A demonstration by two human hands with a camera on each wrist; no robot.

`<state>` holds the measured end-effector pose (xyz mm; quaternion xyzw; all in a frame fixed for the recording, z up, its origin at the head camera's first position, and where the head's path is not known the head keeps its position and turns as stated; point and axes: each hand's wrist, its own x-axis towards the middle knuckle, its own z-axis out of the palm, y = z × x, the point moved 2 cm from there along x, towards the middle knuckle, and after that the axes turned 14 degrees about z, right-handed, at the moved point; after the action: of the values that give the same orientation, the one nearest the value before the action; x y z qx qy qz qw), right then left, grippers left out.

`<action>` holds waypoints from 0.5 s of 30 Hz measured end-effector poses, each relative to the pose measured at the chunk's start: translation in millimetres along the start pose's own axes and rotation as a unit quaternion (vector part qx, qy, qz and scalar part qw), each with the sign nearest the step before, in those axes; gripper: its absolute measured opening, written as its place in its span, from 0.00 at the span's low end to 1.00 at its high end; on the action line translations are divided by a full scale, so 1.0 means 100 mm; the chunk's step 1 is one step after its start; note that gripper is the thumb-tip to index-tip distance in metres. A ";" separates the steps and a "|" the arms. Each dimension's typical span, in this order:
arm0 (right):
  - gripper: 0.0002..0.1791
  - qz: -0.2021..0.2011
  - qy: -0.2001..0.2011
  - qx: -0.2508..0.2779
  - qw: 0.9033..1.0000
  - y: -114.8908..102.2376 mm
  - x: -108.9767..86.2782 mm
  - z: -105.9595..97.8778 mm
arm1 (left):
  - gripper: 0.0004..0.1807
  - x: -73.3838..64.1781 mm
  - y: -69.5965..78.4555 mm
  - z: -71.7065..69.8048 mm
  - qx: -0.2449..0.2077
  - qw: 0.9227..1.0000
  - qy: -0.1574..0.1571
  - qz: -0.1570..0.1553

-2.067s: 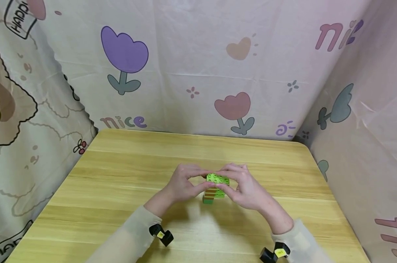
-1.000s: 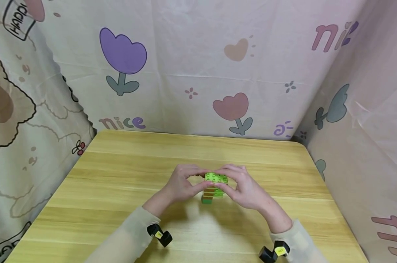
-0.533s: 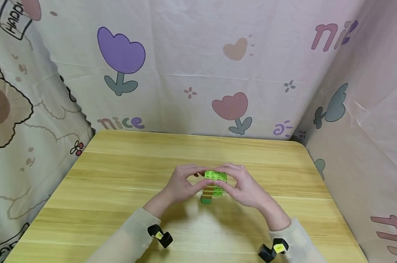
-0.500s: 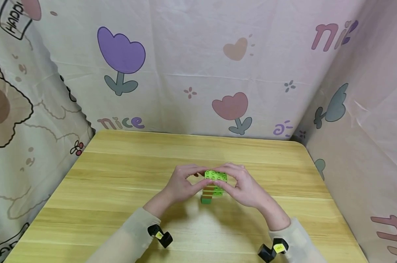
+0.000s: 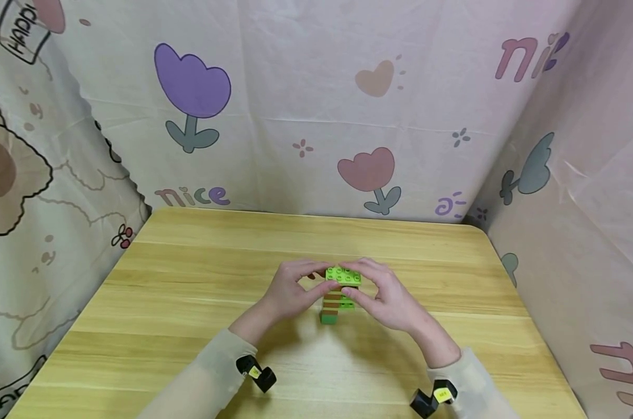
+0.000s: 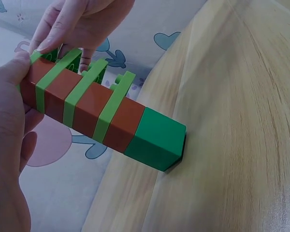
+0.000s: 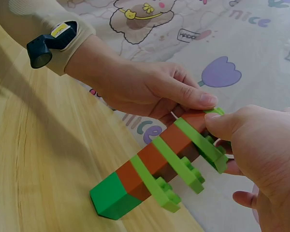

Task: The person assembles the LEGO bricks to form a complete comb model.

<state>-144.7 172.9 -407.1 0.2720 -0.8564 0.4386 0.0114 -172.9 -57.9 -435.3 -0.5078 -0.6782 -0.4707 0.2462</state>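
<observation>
A tower of toy building bricks stands upright on the table. Its base is a dark green brick; above it, brown bricks alternate with light green studded plates that jut out to one side. At the tower's upper end, my left hand pinches the light green top plate with thumb and fingers. My right hand comes from the other side, its thumb against the uppermost brown brick in the right wrist view and its fingers behind the tower. Hands partly hide the upper end.
The tower rests on a light wooden table with rounded far corners. Patterned cloth hangs behind it and along both sides. Each sleeved wrist carries a small black camera.
The top plate has risen slightly in the head view, and a dark gap shows beneath its right part. My right thumb has slipped from its near edge to just below it.
</observation>
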 end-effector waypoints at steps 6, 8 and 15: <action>0.30 0.009 -0.012 0.022 1.000 0.04 -0.02 0.03 | 0.18 0.00 -0.02 0.00 0.005 1.000 0.001 -0.002; 0.32 0.008 -0.012 0.020 1.000 0.05 -0.02 0.04 | 0.18 0.01 -0.02 0.00 0.003 1.000 0.001 -0.004; 0.37 -0.002 0.000 0.009 1.000 0.13 -0.01 0.08 | 0.19 0.00 -0.04 0.01 -0.005 1.000 -0.002 -0.017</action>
<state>-147.9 173.8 -421.5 0.2742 -0.8516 0.4467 0.0101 -176.3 -57.3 -436.9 -0.4982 -0.6846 -0.4777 0.2343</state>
